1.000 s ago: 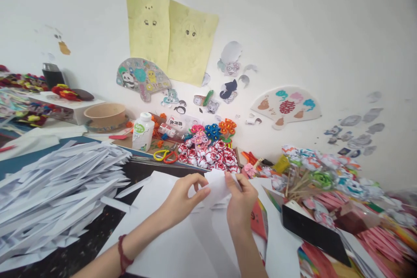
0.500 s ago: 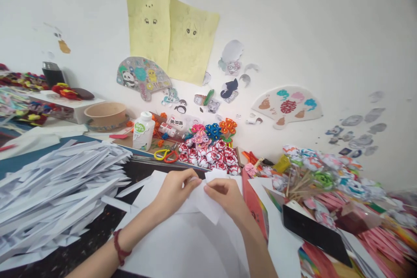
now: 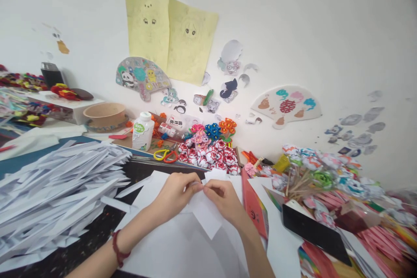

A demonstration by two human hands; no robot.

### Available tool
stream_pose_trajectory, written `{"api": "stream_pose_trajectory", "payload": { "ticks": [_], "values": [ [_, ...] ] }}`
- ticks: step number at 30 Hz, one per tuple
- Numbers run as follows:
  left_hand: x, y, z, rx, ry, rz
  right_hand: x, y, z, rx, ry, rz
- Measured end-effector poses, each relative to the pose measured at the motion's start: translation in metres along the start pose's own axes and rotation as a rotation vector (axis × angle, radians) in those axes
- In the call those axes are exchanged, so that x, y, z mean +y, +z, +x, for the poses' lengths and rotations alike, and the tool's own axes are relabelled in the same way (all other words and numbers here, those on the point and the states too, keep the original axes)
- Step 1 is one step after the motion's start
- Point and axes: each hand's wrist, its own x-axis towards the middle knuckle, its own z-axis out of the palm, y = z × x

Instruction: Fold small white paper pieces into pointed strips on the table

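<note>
The left hand point(image 3: 177, 191) and right hand point(image 3: 225, 198) are together pinching a white rectangular paper slip point(image 3: 207, 218) between them.

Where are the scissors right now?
In the head view, the scissors with yellow and orange-red handles lie left of centre, beyond the left hand, between the white plastic bottle and the red-and-white flowers.

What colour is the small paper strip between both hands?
The small paper strip is white, head view.
</note>
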Motion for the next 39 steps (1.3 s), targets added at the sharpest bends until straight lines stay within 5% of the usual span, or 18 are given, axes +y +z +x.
{"api": "stream_pose_trajectory", "payload": {
  "ticks": [8,17,30,36,39],
  "values": [
    [-0.003,0.012,-0.005,0.113,0.067,0.143,0.007,0.002,0.002,0.035,-0.022,-0.063],
    [-0.007,-0.002,-0.003,0.344,0.046,0.157,0.008,-0.003,0.003,0.084,-0.039,-0.181],
    [-0.010,-0.006,-0.001,0.422,-0.059,0.134,0.020,-0.014,0.003,0.119,-0.043,-0.299],
    [-0.015,-0.020,0.001,0.640,-0.198,0.097,0.022,-0.026,0.002,0.389,-0.009,-0.549],
    [-0.013,-0.019,0.002,0.632,-0.200,0.094,0.011,-0.013,0.001,0.625,-0.132,-0.477]
  ]
}}
